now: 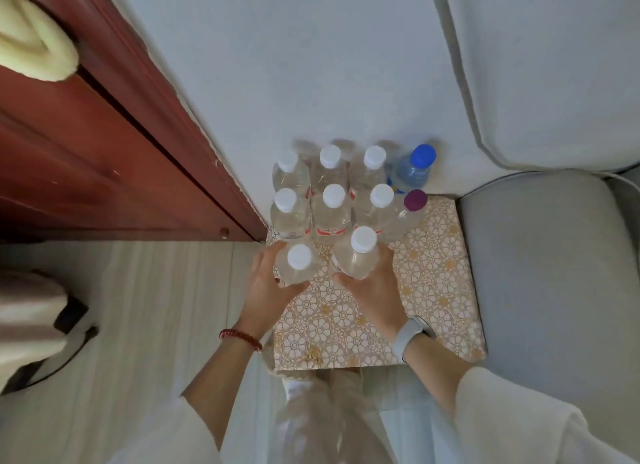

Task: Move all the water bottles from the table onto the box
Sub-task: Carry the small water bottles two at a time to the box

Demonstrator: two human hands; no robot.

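Two clear white-capped plastic bottles were gripped upright: one (298, 264) by left hand (266, 287), one (358, 255) by right hand (375, 287) | held at floral-patterned box (433, 290) top's middle | eight bottles stood along its far edge.

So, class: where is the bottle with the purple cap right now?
In the head view, the purple-capped bottle stands on the patterned box at the right end of the middle row, just in front of the blue-capped bottle.

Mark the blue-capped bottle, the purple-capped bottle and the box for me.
Blue-capped bottle (423, 155): head view, on its cap.
Purple-capped bottle (415, 200): head view, on its cap.
Box (440, 290): head view, on bare patterned top, right side.
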